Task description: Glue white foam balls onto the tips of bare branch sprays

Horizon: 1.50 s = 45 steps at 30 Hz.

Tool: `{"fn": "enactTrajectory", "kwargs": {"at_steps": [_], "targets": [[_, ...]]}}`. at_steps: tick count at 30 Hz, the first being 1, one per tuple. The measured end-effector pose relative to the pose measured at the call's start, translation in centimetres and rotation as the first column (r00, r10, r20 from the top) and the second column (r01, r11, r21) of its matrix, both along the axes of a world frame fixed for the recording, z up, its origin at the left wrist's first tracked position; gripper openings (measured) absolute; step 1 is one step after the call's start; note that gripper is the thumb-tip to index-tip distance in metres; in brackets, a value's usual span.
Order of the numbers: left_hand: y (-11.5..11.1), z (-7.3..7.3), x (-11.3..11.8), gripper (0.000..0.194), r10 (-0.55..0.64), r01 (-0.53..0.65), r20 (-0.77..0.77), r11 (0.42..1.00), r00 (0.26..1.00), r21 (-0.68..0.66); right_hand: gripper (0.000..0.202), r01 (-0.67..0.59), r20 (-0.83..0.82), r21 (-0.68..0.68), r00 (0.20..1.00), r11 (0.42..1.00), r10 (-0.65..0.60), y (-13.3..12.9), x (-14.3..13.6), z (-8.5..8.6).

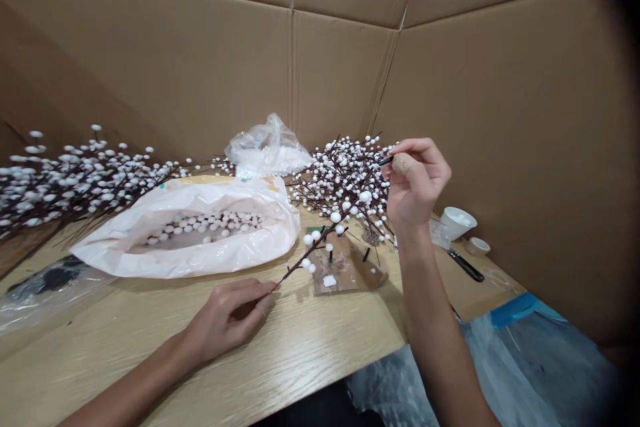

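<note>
Both hands are closed on something: the left hand (pixel 235 313) pinches the thin lower end of a brown artificial berry branch (pixel 320 240), while the right hand (pixel 417 177), its thumb wrapped in something tan, grips a short dark rod (pixel 386 161) between thumb and fingers. The branch slants up and rightward above the tabletop (pixel 300 360), white balls along its length, passing in front of a brown cardboard piece (pixel 369 273) that carries short black pegs and a white blob. Left of it, a white plastic bag (pixel 215 267) lies open with white-balled stems inside; behind that sits a clear plastic bag (pixel 273 133) of white pieces. Piles of similar berry branches stand at the far left (pixel 90 173) and behind the cardboard piece (pixel 335 173). Farther right are a white cup (pixel 457 221), a tape roll (pixel 477 247) and a black-handled tool (pixel 465 265)
</note>
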<state>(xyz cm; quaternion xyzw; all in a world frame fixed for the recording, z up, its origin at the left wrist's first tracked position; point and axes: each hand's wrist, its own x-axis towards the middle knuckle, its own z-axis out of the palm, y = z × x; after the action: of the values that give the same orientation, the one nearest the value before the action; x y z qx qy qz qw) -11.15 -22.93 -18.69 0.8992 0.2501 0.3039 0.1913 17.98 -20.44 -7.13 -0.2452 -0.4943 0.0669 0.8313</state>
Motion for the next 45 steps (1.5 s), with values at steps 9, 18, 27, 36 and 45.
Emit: {"fn": "enactTrajectory", "kwargs": {"at_steps": [9,18,27,36,45], "targets": [[0.02,0.35,0.19,0.024,-0.008,0.008,0.002,1.000,1.000,0.008,0.007,0.044,0.043,-0.018,0.998,0.999,-0.043,0.04,0.01,-0.06],[-0.16,0.42,0.19,0.023,-0.005,0.005,0.020,1.000,1.000,0.012,0.007,0.036,0.066,-0.002,0.997,0.999,-0.036,0.21,0.07,-0.25],[-0.12,0.29,0.17,0.024,-0.007,0.007,0.010,1.000,1.000,0.000,0.008,0.063,0.087,0.026,0.994,0.998,-0.065,0.27,0.16,-0.44],[-0.12,0.32,0.11,0.024,-0.003,0.003,0.007,1.000,1.000,0.006,0.005,0.094,0.125,0.024,0.988,0.995,-0.096,0.49,0.36,-0.53],[-0.12,0.19,0.10,0.024,-0.006,0.006,0.006,1.000,1.000,-0.009,0.009,0.009,0.087,0.042,0.996,0.999,-0.013,0.37,0.24,-0.41]]}}
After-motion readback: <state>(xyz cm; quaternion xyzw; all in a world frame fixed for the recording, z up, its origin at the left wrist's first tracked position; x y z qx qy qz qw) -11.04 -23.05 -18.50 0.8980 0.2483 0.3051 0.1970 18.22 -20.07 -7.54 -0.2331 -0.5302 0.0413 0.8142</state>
